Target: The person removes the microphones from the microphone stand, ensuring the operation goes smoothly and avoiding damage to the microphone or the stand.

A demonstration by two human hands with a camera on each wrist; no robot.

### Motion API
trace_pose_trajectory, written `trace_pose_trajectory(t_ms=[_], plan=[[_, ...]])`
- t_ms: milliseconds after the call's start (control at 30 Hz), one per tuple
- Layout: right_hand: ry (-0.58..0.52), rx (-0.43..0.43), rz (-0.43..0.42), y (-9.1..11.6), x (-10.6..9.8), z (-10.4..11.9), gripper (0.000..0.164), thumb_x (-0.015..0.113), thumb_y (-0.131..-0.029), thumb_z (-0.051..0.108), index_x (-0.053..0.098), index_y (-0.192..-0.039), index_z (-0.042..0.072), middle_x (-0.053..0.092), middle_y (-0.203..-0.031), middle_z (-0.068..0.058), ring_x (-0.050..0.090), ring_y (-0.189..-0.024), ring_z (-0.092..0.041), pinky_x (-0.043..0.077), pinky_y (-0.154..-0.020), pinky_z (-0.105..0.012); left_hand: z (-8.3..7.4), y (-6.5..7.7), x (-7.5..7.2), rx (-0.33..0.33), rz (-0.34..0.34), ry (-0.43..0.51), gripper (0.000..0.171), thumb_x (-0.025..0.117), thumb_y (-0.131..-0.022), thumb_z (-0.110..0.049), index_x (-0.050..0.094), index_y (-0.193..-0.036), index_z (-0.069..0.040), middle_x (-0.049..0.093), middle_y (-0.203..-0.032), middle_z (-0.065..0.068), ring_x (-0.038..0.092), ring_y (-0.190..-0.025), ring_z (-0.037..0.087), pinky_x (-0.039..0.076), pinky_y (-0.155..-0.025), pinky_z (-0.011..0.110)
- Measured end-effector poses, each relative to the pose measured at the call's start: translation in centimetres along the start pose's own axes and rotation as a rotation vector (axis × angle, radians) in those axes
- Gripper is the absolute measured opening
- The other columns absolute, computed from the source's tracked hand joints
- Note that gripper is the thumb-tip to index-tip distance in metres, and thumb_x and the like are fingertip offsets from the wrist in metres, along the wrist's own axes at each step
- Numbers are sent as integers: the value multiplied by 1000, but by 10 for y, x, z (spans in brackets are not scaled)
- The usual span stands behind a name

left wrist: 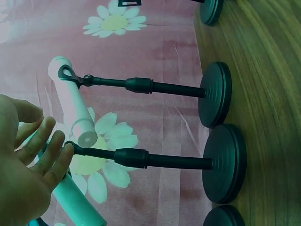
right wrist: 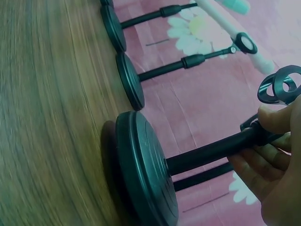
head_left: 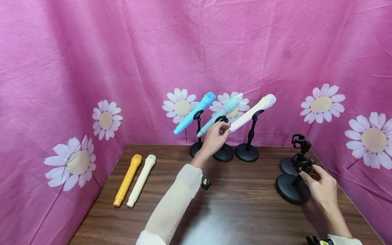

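My left hand (head_left: 215, 136) is at the clip of the middle black stand (head_left: 223, 153), beside a mint-green microphone (head_left: 230, 104) that slants in it. In the left wrist view, the fingers (left wrist: 40, 153) look loosely extended and partly hide the clip. A blue microphone (head_left: 196, 112) and a white microphone (head_left: 254, 111) slant in the stands on either side. At the right, my right hand (head_left: 324, 187) grips a black microphone stand (head_left: 292, 189) near its top, just below the vacant clip (right wrist: 282, 84). A dark shadow lies along that stand's base.
Behind the held stand is another black stand (head_left: 287, 165) with a vacant clip. A yellow-orange microphone (head_left: 128, 180) and a cream microphone (head_left: 142, 180) lie side by side at the left of the wooden table (head_left: 232, 204). Pink flowered cloth (head_left: 147, 51) surrounds the table's back and sides.
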State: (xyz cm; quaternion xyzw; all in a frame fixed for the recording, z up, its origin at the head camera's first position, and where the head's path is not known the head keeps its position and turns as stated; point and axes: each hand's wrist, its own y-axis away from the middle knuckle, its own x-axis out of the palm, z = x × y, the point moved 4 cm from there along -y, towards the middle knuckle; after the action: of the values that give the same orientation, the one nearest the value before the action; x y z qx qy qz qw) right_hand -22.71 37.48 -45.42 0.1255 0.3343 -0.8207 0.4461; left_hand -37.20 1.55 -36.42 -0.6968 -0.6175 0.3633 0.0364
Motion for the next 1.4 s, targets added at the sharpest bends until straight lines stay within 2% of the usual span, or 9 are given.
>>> trace_pose_trajectory(t_ms=[133, 233, 400, 533, 767, 900, 1033, 1167, 1400], plan=[[-4, 38, -1, 0, -6, -7, 25, 79, -93, 8, 71, -113, -4, 51, -73, 53, 52, -70, 30, 40, -66, 0, -1, -6, 3, -8, 33, -40, 24, 65, -105, -14, 71, -128, -5, 69, -120, 7, 66, -113, 28, 56, -97, 37], [-45, 74, -1, 1, -11, -13, 13, 78, -94, 7, 74, -105, 10, 55, -72, 50, 56, -67, 27, 43, -65, 0, 0, -9, 5, -19, 66, -65, 29, 65, -106, -15, 68, -133, -5, 67, -128, 7, 64, -122, 30, 54, -99, 37], [-112, 113, 7, 3, -17, -21, 25, 76, -96, 7, 74, -108, 29, 60, -74, 47, 62, -65, 22, 49, -61, -2, 1, -12, 8, -33, 115, -120, 36, 66, -106, -16, 64, -141, -7, 62, -137, 7, 61, -129, 26, 53, -103, 36], [-76, 124, -6, 6, -22, -26, 22, 78, -95, 10, 76, -113, 24, 58, -74, 49, 60, -68, 25, 46, -64, 0, 1, -14, 12, -38, 137, -162, 43, 65, -106, -17, 61, -147, -7, 60, -142, 8, 56, -131, 24, 52, -106, 38], [-36, 165, -34, 8, -27, -35, 17, 78, -94, 12, 76, -105, 25, 55, -71, 51, 55, -70, 30, 41, -67, 2, 3, -18, 17, -48, 162, -219, 50, 66, -105, -17, 56, -153, -7, 57, -147, 9, 54, -134, 24, 50, -108, 38], [-24, 180, -48, 8, -28, -37, 15, 79, -94, 13, 76, -109, 16, 53, -71, 52, 53, -70, 32, 41, -67, 3, 6, -19, 22, -73, 190, -257, 53, 65, -106, -20, 53, -156, -10, 56, -152, 9, 53, -137, 23, 50, -111, 37], [27, 191, -57, 9, -29, -40, 31, 80, -94, 17, 74, -121, 2, 47, -70, 55, 48, -71, 35, 36, -68, 4, 8, -19, 28, -91, 226, -291, 57, 65, -107, -24, 48, -160, -13, 54, -155, 9, 53, -137, 23, 49, -114, 37], [56, 197, -59, 10, -30, -41, 44, 80, -94, 20, 70, -130, -3, 44, -70, 57, 45, -72, 36, 34, -68, 3, 9, -18, 31, -101, 245, -293, 60, 65, -107, -22, 44, -163, -14, 53, -157, 10, 53, -138, 24, 47, -117, 41], [57, 117, -36, 10, -29, -39, 40, 78, -95, 19, 68, -126, -3, 44, -81, 57, 46, -77, 35, 36, -69, 3, 10, -19, 33, -105, 239, -266, 63, 65, -107, -21, 40, -164, -10, 53, -157, 12, 54, -138, 25, 47, -118, 42]])
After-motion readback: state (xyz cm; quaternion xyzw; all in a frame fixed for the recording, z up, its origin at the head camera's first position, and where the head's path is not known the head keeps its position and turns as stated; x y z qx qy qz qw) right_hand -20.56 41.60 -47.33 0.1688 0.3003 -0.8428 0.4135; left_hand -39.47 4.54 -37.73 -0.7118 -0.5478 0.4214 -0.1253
